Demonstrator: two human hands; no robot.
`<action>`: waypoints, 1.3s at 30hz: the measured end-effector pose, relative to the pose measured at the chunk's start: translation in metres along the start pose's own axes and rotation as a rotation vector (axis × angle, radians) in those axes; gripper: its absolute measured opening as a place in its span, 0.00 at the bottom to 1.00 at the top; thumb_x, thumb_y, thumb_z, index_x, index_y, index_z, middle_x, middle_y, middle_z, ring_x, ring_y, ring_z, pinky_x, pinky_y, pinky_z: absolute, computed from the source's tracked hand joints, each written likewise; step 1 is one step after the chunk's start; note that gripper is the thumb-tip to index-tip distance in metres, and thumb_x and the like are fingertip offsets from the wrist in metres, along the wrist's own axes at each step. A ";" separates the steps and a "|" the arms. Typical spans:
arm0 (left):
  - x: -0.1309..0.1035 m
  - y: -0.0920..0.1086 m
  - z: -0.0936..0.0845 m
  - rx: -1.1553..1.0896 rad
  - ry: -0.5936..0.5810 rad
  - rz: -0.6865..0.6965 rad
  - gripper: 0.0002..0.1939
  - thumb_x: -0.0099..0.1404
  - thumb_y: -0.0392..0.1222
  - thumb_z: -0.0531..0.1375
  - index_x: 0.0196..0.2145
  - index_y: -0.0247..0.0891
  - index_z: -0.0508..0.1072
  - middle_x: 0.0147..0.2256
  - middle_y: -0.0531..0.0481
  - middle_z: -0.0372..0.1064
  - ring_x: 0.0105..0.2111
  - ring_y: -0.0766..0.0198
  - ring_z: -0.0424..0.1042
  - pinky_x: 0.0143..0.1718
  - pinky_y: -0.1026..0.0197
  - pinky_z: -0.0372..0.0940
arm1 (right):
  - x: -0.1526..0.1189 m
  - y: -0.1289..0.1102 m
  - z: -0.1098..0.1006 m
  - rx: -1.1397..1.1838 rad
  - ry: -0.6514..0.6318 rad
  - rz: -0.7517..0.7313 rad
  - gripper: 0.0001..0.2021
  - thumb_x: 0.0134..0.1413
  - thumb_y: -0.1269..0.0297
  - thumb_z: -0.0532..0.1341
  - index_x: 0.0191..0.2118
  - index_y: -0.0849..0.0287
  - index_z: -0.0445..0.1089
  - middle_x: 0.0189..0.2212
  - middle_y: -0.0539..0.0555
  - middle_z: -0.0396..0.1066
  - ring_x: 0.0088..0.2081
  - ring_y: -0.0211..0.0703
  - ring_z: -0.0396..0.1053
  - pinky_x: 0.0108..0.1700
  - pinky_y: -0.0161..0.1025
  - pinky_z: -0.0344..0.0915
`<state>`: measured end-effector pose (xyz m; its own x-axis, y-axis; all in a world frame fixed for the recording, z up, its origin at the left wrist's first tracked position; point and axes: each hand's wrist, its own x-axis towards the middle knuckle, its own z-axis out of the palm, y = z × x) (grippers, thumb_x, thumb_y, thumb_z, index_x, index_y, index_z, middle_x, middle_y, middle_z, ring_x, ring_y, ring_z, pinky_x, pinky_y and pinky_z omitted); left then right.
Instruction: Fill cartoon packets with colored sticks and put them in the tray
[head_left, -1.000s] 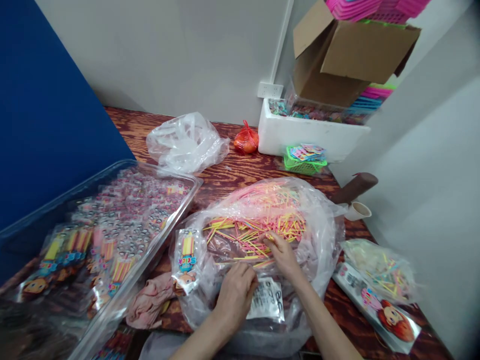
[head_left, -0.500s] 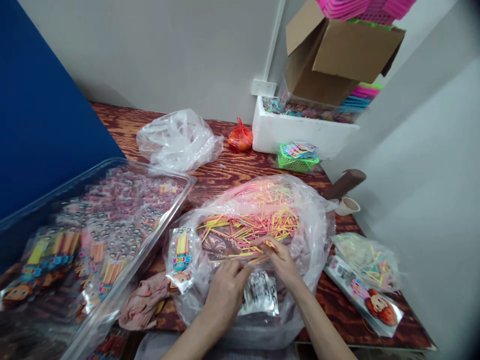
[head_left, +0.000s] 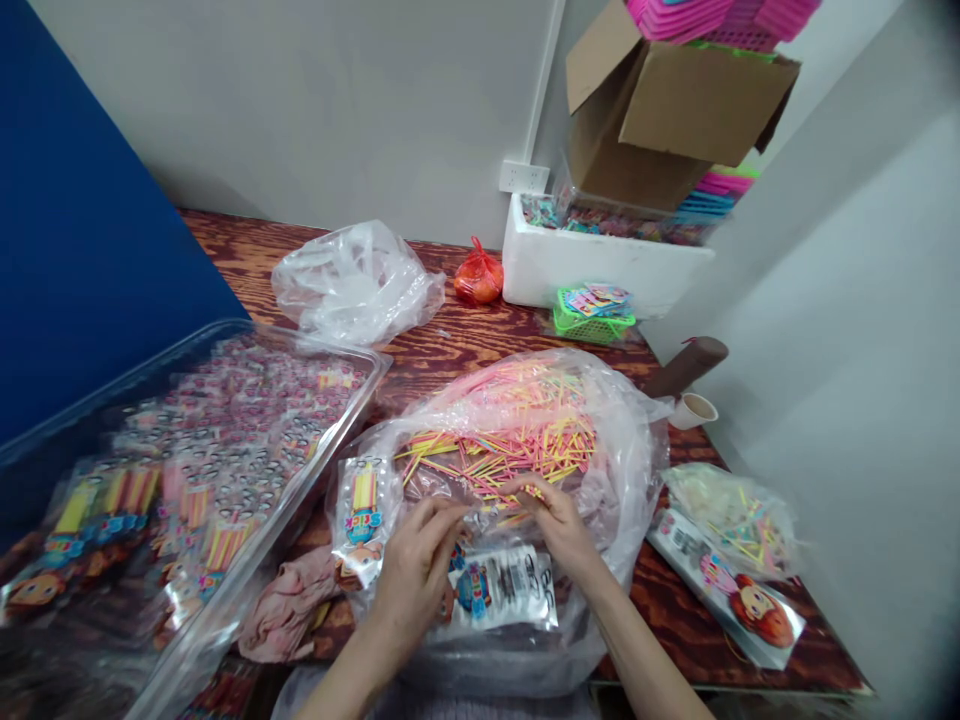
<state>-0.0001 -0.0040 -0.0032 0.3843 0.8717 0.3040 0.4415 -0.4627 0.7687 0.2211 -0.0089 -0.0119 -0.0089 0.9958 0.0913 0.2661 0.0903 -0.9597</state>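
Note:
A large clear plastic bag (head_left: 637, 500) lies open in front of me, with many thin pink and yellow sticks (head_left: 517, 440) inside. At its near side my left hand (head_left: 420, 560) is closed, pinching a small printed packet (head_left: 459, 552) that the fingers mostly hide. Just to the right, my right hand (head_left: 559, 525) has curled fingers around a few sticks, whose ends show at the fingertips. Between and below the hands lie silver-backed packets (head_left: 510, 590) printed "Stick". A filled packet (head_left: 364, 510) with yellow sticks rests on the bag's left edge.
A clear tub (head_left: 300, 480) full of filled packets stands left, beside a pink cloth (head_left: 289, 610). Farther back are a crumpled plastic bag (head_left: 360, 280), a red net of fruit (head_left: 478, 275), a green basket (head_left: 592, 325) and a foam box (head_left: 600, 260). A paper cup (head_left: 694, 410) sits right.
My left hand has moved left and slightly up, uncovering the printed front of a packet below it. The right hand stays nearly in place, its fingers still curled over the sticks.

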 end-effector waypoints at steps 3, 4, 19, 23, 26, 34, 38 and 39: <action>0.004 -0.007 -0.002 -0.011 0.062 -0.020 0.13 0.71 0.37 0.52 0.46 0.41 0.74 0.37 0.47 0.69 0.38 0.61 0.70 0.38 0.62 0.65 | 0.000 0.000 0.002 -0.004 -0.007 0.002 0.12 0.64 0.61 0.54 0.41 0.55 0.75 0.39 0.54 0.75 0.44 0.47 0.71 0.49 0.40 0.64; 0.005 -0.009 -0.002 -0.014 0.072 -0.024 0.12 0.71 0.37 0.52 0.46 0.41 0.74 0.37 0.47 0.69 0.38 0.61 0.70 0.38 0.61 0.65 | 0.000 0.000 0.003 -0.008 -0.007 0.004 0.12 0.64 0.61 0.54 0.41 0.55 0.75 0.39 0.54 0.75 0.44 0.47 0.71 0.49 0.40 0.64; 0.002 -0.014 0.001 -0.077 0.046 -0.091 0.12 0.71 0.40 0.52 0.43 0.41 0.74 0.38 0.46 0.70 0.40 0.60 0.70 0.40 0.60 0.65 | -0.002 0.002 0.008 0.030 -0.013 0.048 0.11 0.62 0.61 0.56 0.40 0.55 0.75 0.39 0.54 0.75 0.44 0.48 0.71 0.48 0.41 0.66; 0.001 -0.015 0.002 -0.075 0.047 -0.095 0.11 0.71 0.40 0.53 0.43 0.41 0.75 0.38 0.47 0.70 0.40 0.60 0.71 0.40 0.60 0.65 | -0.003 0.005 0.010 0.076 -0.022 0.067 0.10 0.62 0.62 0.56 0.41 0.55 0.76 0.40 0.54 0.75 0.44 0.47 0.71 0.49 0.42 0.66; 0.001 -0.015 0.002 -0.072 0.048 -0.096 0.11 0.71 0.40 0.53 0.43 0.41 0.75 0.38 0.47 0.70 0.40 0.60 0.71 0.40 0.60 0.65 | -0.004 0.005 0.010 0.078 -0.027 0.072 0.10 0.62 0.62 0.56 0.40 0.55 0.76 0.39 0.54 0.75 0.44 0.47 0.71 0.48 0.41 0.66; 0.000 -0.015 0.002 -0.042 0.044 -0.094 0.12 0.71 0.41 0.52 0.43 0.42 0.75 0.38 0.46 0.71 0.39 0.59 0.71 0.40 0.59 0.66 | 0.000 0.011 0.010 -0.008 -0.041 0.096 0.11 0.62 0.60 0.55 0.41 0.56 0.74 0.32 0.53 0.74 0.37 0.46 0.72 0.40 0.39 0.68; -0.001 -0.014 0.002 -0.052 0.030 -0.106 0.12 0.71 0.41 0.52 0.42 0.41 0.76 0.37 0.47 0.70 0.39 0.60 0.70 0.39 0.60 0.65 | 0.012 0.026 0.006 -0.313 -0.006 0.032 0.13 0.60 0.67 0.52 0.47 0.55 0.70 0.32 0.52 0.74 0.35 0.47 0.72 0.39 0.41 0.66; -0.001 -0.014 0.002 -0.059 0.027 -0.108 0.12 0.71 0.41 0.52 0.42 0.41 0.76 0.37 0.47 0.69 0.39 0.60 0.70 0.39 0.60 0.65 | 0.015 0.030 0.005 -0.376 0.008 0.030 0.14 0.60 0.68 0.51 0.47 0.55 0.68 0.31 0.52 0.73 0.35 0.47 0.72 0.38 0.41 0.65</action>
<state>-0.0047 0.0012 -0.0152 0.3152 0.9202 0.2320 0.4306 -0.3565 0.8291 0.2243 0.0089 -0.0403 0.0110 0.9976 0.0681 0.6014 0.0478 -0.7975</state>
